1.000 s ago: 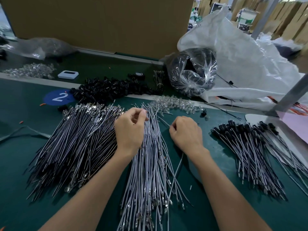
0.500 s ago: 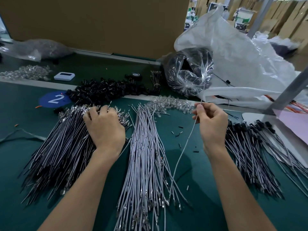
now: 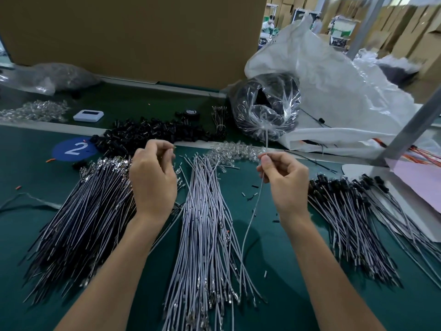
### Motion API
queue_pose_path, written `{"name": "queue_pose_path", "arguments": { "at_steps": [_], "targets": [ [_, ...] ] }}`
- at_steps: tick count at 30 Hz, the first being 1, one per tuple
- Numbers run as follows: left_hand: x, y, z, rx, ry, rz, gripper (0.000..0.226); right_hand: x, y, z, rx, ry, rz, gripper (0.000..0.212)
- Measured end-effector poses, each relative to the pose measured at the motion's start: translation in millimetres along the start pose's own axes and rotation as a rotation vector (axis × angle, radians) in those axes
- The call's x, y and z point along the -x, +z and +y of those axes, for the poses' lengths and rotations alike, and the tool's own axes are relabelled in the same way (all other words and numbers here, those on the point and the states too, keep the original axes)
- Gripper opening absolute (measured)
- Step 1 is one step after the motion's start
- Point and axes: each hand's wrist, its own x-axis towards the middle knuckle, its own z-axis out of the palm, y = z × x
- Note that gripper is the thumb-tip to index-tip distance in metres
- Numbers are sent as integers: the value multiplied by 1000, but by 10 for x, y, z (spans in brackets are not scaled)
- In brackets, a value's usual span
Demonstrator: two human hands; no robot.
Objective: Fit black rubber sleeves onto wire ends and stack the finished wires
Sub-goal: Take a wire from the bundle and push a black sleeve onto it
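Hanging from a pinch of the right hand [image 3: 285, 185], one thin, pale grey wire [image 3: 244, 240] curves down over the green table [image 3: 281, 259]; the left hand [image 3: 152, 177] is curled, anything held too small to tell.

Grey wire [image 3: 248, 225] hanging, seemingly unsleeved, finished stack [image 3: 346, 223] right
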Motion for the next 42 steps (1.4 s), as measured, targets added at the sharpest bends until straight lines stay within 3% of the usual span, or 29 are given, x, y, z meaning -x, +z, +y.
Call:
{"name": "queue_pose_path", "arguments": {
  "at_steps": [4,8,12,19,26,30,33,36,38,40,42],
  "targets": [
    [22,0,155,-31,288,97,15,41,36,-41,-121,84,-91,14],
    [51,9,233,181,347,97,14,50,30,-65,-194,160,-141,12],
    [140,56,300,300,492,-40,15,43,15,-71,-250,244,-203,12],
    [460,163,472,286,762,-366,17,61,41,-120,-388,445,-451,12],
    [587,198,518,283,810,-588,14,83,7,-154,-383,549,-677,13],
    [613,187,517,327,801,-589,10,107,6,-166,-328,507,-739,7],
    [611,133,547,410,742,-312,10,92,-10,-165,-378,459,-682,10],
    [512,117,516,383,521,-67,9,74,-22,-139,-389,424,-595,11],
    [447,116,481,365,210,-117,26,66,-23,-130,-436,378,-521,12],
    [410,124,453,491,-100,-256,41,71,-7,-129,-440,321,-484,9],
    [361,121,434,721,-320,-278,28,91,25,-127,-367,284,-488,3]
  ]
}}
